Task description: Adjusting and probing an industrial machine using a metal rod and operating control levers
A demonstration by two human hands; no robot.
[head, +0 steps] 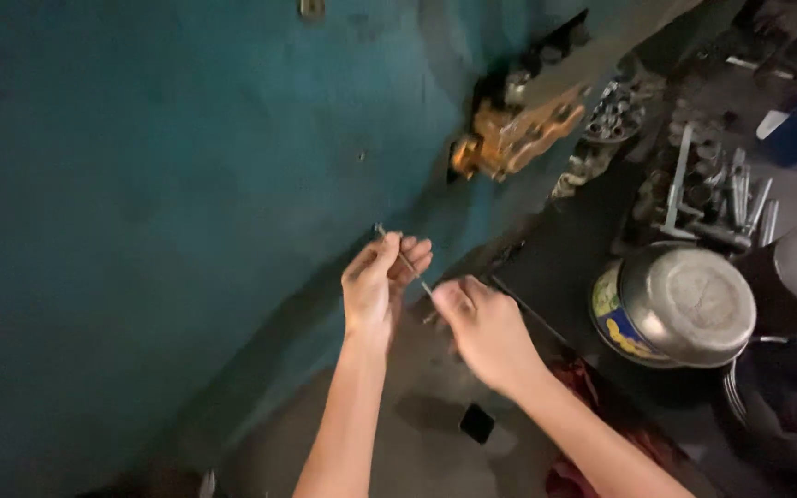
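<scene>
While both hands pinch a thin metal rod, left hand far end, right hand near end, steady alignment seems needed.

We note two bare forearms, unsleeved to the frame edge. The left hand and right hand carry no gloves, rings or wristwear.

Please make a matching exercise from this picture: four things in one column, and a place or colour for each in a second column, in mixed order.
Things:
1. thin rod
2. steel bowl
3. wall
4. orange part

Descriptions:
A. teal
B. upside down on a tin
C. fixed on the wall, upper middle
D. between the left hand and right hand

Pairs: 1-D, 2-B, 3-A, 4-C
</scene>
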